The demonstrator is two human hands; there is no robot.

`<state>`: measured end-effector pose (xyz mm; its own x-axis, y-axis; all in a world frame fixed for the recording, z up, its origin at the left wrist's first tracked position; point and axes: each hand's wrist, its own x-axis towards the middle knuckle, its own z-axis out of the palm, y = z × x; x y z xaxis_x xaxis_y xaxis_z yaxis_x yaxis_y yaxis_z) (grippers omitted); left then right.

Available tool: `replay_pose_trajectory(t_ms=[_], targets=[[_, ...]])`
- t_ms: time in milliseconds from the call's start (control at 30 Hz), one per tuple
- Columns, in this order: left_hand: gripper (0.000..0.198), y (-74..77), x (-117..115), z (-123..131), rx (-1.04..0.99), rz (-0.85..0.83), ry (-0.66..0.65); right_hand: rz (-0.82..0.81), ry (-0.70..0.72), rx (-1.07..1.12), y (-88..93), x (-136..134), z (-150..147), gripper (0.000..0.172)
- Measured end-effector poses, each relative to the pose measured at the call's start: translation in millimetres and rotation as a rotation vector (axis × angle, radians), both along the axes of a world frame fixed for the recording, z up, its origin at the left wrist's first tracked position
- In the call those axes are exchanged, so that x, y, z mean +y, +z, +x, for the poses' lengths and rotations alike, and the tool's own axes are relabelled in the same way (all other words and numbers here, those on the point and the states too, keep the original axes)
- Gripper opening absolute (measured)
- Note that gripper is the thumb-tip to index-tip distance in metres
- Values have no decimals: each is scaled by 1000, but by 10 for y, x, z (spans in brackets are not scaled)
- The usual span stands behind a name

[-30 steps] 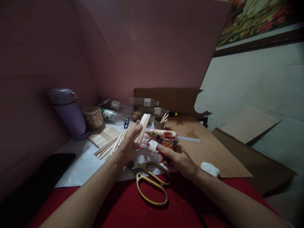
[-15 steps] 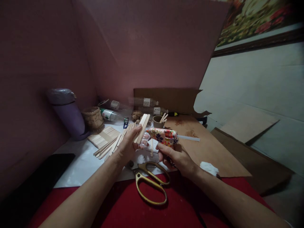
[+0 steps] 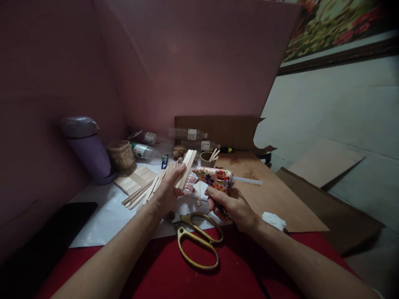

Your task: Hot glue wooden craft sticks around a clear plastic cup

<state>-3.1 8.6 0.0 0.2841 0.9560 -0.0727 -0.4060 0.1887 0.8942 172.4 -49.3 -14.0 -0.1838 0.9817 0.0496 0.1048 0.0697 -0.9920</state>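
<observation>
My left hand [image 3: 168, 192] is closed around a few flat wooden sticks [image 3: 187, 167] that point up and to the right. My right hand [image 3: 232, 207] grips the handle of a glue gun [image 3: 215, 177] with a flowered cover and a white glue stick jutting out of its back. The gun's nozzle points left and sits right against the held sticks. Both hands hover above a white sheet [image 3: 102, 218] on the floor. Brass-handled scissors [image 3: 196, 238] lie just below the hands, partly on a red cloth [image 3: 162, 270].
Loose wooden sticks [image 3: 141, 187] and a glued stick panel lie left of my left hand. A purple bin [image 3: 89, 147], a woven basket [image 3: 122, 155], plastic bottles [image 3: 149, 145], a small cup with sticks [image 3: 208, 158], cardboard [image 3: 268, 195] and a white wad [image 3: 273, 221] surround the spot. Walls close in behind.
Hardly anything differs; both hands and the glue gun have stayed almost in place, with the view shifting very slightly.
</observation>
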Motion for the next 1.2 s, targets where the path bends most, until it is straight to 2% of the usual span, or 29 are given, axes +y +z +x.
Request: replay_pose_trajectory(t_ms=[1200], targets=[[34,-61,29,-15,29,45,-60,17,-17,27,-1,30,12,54]])
